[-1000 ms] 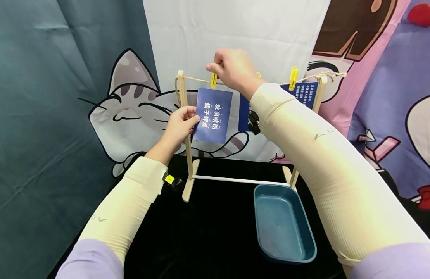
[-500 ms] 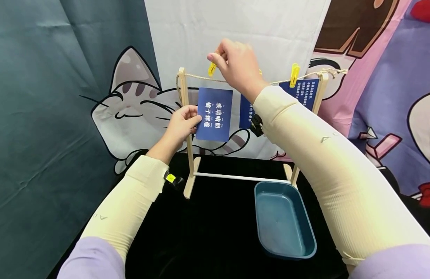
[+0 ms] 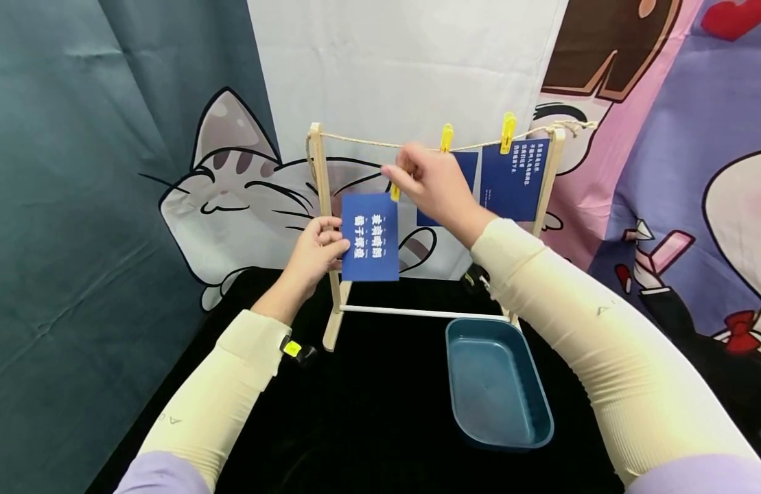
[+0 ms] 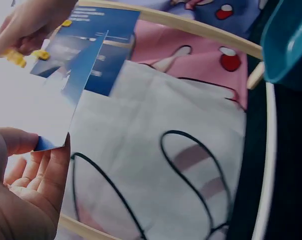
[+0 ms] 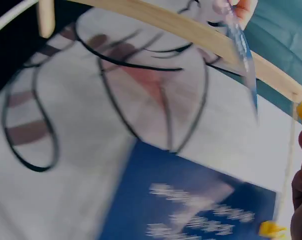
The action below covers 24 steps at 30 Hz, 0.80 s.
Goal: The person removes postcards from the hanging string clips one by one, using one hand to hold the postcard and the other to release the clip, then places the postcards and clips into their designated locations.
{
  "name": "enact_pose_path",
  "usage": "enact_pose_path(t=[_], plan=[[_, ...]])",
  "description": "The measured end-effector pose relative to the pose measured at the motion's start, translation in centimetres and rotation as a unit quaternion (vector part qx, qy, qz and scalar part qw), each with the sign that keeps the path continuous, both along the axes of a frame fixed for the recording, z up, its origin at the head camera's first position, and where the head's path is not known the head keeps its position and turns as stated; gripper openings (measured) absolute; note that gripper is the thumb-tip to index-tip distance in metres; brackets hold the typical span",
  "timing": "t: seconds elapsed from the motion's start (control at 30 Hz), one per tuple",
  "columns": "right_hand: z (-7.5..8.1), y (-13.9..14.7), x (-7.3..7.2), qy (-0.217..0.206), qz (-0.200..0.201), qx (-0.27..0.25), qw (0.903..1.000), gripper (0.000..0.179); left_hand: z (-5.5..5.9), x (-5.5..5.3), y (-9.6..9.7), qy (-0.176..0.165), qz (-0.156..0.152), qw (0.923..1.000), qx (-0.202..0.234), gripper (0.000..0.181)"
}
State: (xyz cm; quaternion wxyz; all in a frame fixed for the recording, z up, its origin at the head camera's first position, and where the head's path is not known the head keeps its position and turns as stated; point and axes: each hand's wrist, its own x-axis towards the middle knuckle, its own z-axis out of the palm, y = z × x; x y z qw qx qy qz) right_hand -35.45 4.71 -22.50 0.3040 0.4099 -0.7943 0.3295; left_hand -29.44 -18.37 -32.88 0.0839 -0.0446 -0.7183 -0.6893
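In the head view, my left hand [image 3: 312, 257] pinches the left edge of a blue card [image 3: 370, 237] with white lettering, held upright in front of the rack below the rope [image 3: 355, 140]. The left wrist view shows its thumb on one face of the card and fingers behind. My right hand [image 3: 438, 184] holds a yellow clothespin [image 3: 395, 193] between thumb and fingers, off the rope, right beside the card's upper right corner. Farther right, two more blue cards hang from the rope: one [image 3: 512, 180] under a clothespin [image 3: 508, 132], the other [image 3: 465, 165], partly behind my right hand, under another clothespin [image 3: 447, 137].
The rope is strung between two wooden posts, the left post [image 3: 321, 171] standing near my left hand. A white rod [image 3: 417, 312] joins the rack's feet low down. A blue-green plastic tub [image 3: 491, 394] stands in front on the black cloth [image 3: 368, 412]. A printed curtain hangs behind.
My right hand has lifted the clothespin off the rope and brought it down and slightly right, beside the card. My left hand has lowered the card away from the rope.
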Motion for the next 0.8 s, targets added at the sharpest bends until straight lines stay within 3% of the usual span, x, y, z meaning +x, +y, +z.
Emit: enact_pose_path(t=[0.1, 0.2, 0.3, 0.47, 0.63, 0.8], plan=[[-3.3, 1.8, 0.1, -0.024, -0.005, 0.015, 0.9996, 0.029, -2.6, 0.6, -0.3, -0.016, -0.004, 0.9999, 0.001, 0.045], [-6.9, 4.0, 0.2, -0.089, -0.03, 0.027, 0.9952, 0.029, -5.5, 1.5, -0.5, -0.042, -0.007, 0.9989, -0.017, 0.032], [-10.6, 6.3, 0.5, -0.166, -0.064, 0.035, 0.9834, 0.029, -8.5, 2.5, -0.5, -0.076, -0.015, 0.9965, -0.032, 0.017], [-16.2, 9.8, 0.7, -0.265, -0.102, 0.053, 0.9575, 0.026, -13.3, 3.6, -0.2, -0.122, -0.048, 0.9902, -0.048, 0.014], [-20.2, 12.3, 1.0, -0.309, -0.117, 0.102, 0.9383, 0.025, -16.7, 4.5, 0.0, -0.138, -0.078, 0.9834, -0.088, 0.016], [-23.5, 13.9, 1.7, -0.342, -0.109, 0.142, 0.9225, 0.02, -19.3, 5.3, 0.2, -0.153, -0.095, 0.9749, -0.131, 0.014]])
